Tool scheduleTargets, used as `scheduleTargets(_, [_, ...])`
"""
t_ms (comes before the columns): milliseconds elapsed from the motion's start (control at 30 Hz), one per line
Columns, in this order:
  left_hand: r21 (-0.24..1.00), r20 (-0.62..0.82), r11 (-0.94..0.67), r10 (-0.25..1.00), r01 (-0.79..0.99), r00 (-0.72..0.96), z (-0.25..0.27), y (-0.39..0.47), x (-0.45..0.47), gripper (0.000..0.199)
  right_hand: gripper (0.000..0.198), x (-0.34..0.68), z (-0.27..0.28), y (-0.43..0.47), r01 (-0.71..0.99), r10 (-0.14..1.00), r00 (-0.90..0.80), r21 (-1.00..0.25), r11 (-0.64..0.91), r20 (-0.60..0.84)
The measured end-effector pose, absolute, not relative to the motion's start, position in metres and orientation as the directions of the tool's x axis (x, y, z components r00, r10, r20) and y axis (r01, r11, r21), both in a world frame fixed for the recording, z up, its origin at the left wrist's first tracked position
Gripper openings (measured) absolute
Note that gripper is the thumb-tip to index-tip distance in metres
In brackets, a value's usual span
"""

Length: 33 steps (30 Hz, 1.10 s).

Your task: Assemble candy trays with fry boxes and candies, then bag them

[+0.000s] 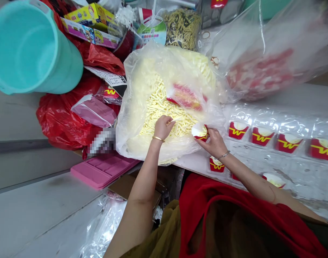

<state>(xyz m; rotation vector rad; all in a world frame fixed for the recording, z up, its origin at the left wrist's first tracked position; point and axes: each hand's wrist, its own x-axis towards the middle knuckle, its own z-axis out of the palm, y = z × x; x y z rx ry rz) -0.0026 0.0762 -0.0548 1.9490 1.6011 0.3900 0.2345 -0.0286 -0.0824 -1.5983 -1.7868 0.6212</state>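
Observation:
A large clear plastic bag (pixel 130 118) lies open, full of pale yellow sticks shaped like French fries (pixel 158 104). Over the pile, my left hand (pixel 163 128) has its fingers pinched together on what look like a few of these sticks, partly hidden by the fingers. Just right of it, my right hand (pixel 216 141) grips a small red fries carton (pixel 200 137) by its side, white inside and tilted toward the pile. A few yellow sticks show within the carton. Inside the big bag's upper part sits a red-printed plastic packet (pixel 186 96).
Several red cartons with a yellow "W" (pixel 263 137) lie in clear plastic on the right. A bag of red and white pieces (pixel 263 71) stands behind. At left are a turquoise bucket (pixel 69 68), red bags (pixel 64 118) and a pink plastic tray (pixel 99 173).

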Motion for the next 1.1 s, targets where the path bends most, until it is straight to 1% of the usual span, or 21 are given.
scheduleTargets(33, [0.527, -0.149, -0.139, 0.956, 0.839, 0.252, -0.053, 0.075, -0.003, 0.012, 0.047, 0.234, -0.083, -0.029, 0.68, 0.987, -0.045, -0.719, 0.144, 0.155])
scheduleTargets(133, [0.309, -0.181, -0.244, 0.934, 0.919, 0.309, -0.05, 0.069, 0.009, 0.035, 0.047, 0.232, -0.085, -0.03, 0.684, 0.989, -0.049, -0.717, 0.134, 0.139])
scheduleTargets(167, [0.251, -0.19, -0.267, 0.929, 0.93, 0.318, -0.05, 0.068, 0.015, 0.038, 0.047, 0.231, -0.085, -0.031, 0.684, 0.99, -0.048, -0.718, 0.129, 0.133])
scheduleTargets(233, [0.163, -0.214, -0.282, 0.925, 0.946, 0.313, -0.052, 0.067, 0.027, 0.03, 0.049, 0.23, -0.084, -0.031, 0.684, 0.991, -0.05, -0.718, 0.127, 0.128])
scheduleTargets(300, [0.13, -0.235, -0.27, 0.926, 0.954, 0.294, -0.055, 0.069, 0.033, 0.021, 0.05, 0.23, -0.083, -0.031, 0.683, 0.99, -0.056, -0.719, 0.132, 0.128])
scheduleTargets(333, [0.144, -0.24, -0.257, 0.928, 0.956, 0.286, -0.056, 0.07, 0.033, 0.019, 0.051, 0.231, -0.082, -0.031, 0.682, 0.99, -0.059, -0.719, 0.134, 0.129])
scheduleTargets(400, [0.236, -0.222, -0.204, 0.94, 0.95, 0.257, -0.057, 0.073, 0.026, 0.014, 0.05, 0.232, -0.081, -0.03, 0.682, 0.99, -0.058, -0.719, 0.133, 0.129])
scheduleTargets(467, [0.411, -0.19, -0.107, 0.961, 0.905, 0.2, -0.054, 0.074, 0.015, 0.006, 0.048, 0.232, -0.081, -0.029, 0.684, 0.991, -0.049, -0.719, 0.126, 0.126])
scheduleTargets(500, [0.524, -0.189, -0.046, 0.967, 0.85, 0.169, -0.052, 0.073, 0.01, 0.003, 0.049, 0.231, -0.081, -0.028, 0.683, 0.991, -0.046, -0.72, 0.121, 0.124])
scheduleTargets(567, [0.738, -0.245, 0.084, 0.958, 0.67, 0.15, -0.043, 0.069, 0.005, 0.014, 0.053, 0.228, -0.079, -0.026, 0.68, 0.992, -0.042, -0.725, 0.114, 0.117])
scheduleTargets(600, [0.81, -0.292, 0.149, 0.941, 0.567, 0.17, -0.038, 0.066, 0.006, 0.018, 0.057, 0.225, -0.077, -0.024, 0.677, 0.993, -0.044, -0.727, 0.11, 0.11])
scheduleTargets(667, [0.876, -0.358, 0.235, 0.903, 0.422, 0.239, -0.025, 0.058, 0.013, 0.023, 0.063, 0.218, -0.072, -0.021, 0.67, 0.994, -0.058, -0.735, 0.108, 0.093])
scheduleTargets(700, [0.886, -0.359, 0.237, 0.895, 0.397, 0.266, -0.018, 0.053, 0.019, 0.023, 0.065, 0.215, -0.068, -0.019, 0.664, 0.994, -0.067, -0.739, 0.111, 0.089])
scheduleTargets(733, [0.891, -0.336, 0.207, 0.899, 0.403, 0.28, -0.011, 0.048, 0.026, 0.022, 0.066, 0.212, -0.065, -0.018, 0.658, 0.993, -0.075, -0.744, 0.118, 0.09])
scheduleTargets(800, [0.869, -0.239, 0.07, 0.926, 0.489, 0.292, 0.001, 0.036, 0.04, 0.026, 0.066, 0.208, -0.061, -0.015, 0.65, 0.992, -0.074, -0.749, 0.128, 0.105])
scheduleTargets(833, [0.829, -0.185, -0.016, 0.935, 0.56, 0.301, 0.006, 0.029, 0.048, 0.029, 0.065, 0.207, -0.059, -0.015, 0.649, 0.991, -0.066, -0.75, 0.128, 0.112])
scheduleTargets(900, [0.685, -0.111, -0.17, 0.937, 0.708, 0.332, 0.015, 0.015, 0.061, 0.029, 0.064, 0.208, -0.057, -0.014, 0.647, 0.991, -0.051, -0.752, 0.125, 0.12])
scheduleTargets(967, [0.525, -0.075, -0.277, 0.927, 0.805, 0.368, 0.02, 0.0, 0.074, 0.024, 0.063, 0.211, -0.055, -0.016, 0.638, 0.989, -0.061, -0.756, 0.145, 0.138])
scheduleTargets(1000, [0.469, -0.064, -0.314, 0.92, 0.826, 0.386, 0.022, -0.007, 0.08, 0.022, 0.061, 0.213, -0.054, -0.017, 0.63, 0.985, -0.081, -0.758, 0.169, 0.152])
scheduleTargets(1033, [0.436, -0.055, -0.343, 0.913, 0.832, 0.405, 0.022, -0.013, 0.085, 0.021, 0.059, 0.214, -0.053, -0.019, 0.619, 0.981, -0.099, -0.761, 0.193, 0.168])
scheduleTargets(1100, [0.433, -0.042, -0.386, 0.894, 0.814, 0.446, 0.021, -0.022, 0.093, 0.017, 0.055, 0.218, -0.049, -0.025, 0.592, 0.974, -0.119, -0.775, 0.224, 0.19])
